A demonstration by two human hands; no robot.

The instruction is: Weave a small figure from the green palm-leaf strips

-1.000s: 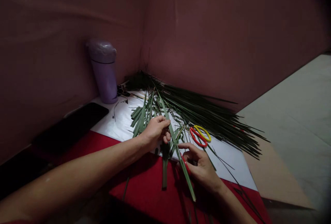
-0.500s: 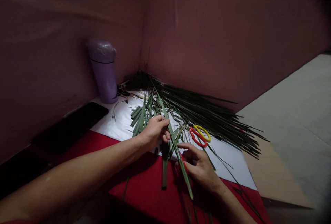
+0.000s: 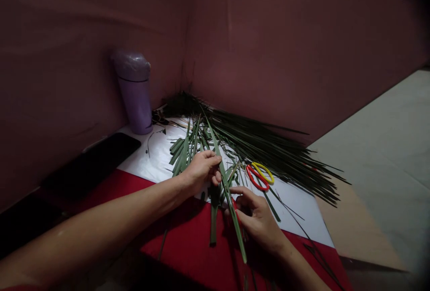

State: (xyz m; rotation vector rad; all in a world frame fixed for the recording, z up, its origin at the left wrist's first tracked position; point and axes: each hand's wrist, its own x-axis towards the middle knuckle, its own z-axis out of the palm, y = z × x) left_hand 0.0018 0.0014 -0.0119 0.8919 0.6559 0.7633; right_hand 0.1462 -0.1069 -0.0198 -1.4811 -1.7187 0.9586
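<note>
A long green leaf strip (image 3: 224,179) slants down across the middle of the view. My left hand (image 3: 204,168) pinches it between thumb and fingers near its middle. Below and to the right, my right hand (image 3: 257,212) is closed round a red-handled tool (image 3: 236,212), much of which is hidden behind the strip and the fingers. Its index finger points toward the strip's edge. The strip's lower end hangs free over the red surface (image 3: 188,237). Short cut leaf pieces (image 3: 181,152) lie just beyond my left hand.
Scissors with red and yellow handles (image 3: 260,175) lie on the white sheet (image 3: 302,219). A large bundle of long leaves (image 3: 275,147) spreads rightward along the wall. At the left stand a purple tumbler (image 3: 136,103) and a dark flat object (image 3: 97,159).
The strip's lower end has swung slightly left and down. My right hand and its red-handled tool have shifted a little left; my left hand keeps its pinch almost unmoved.
</note>
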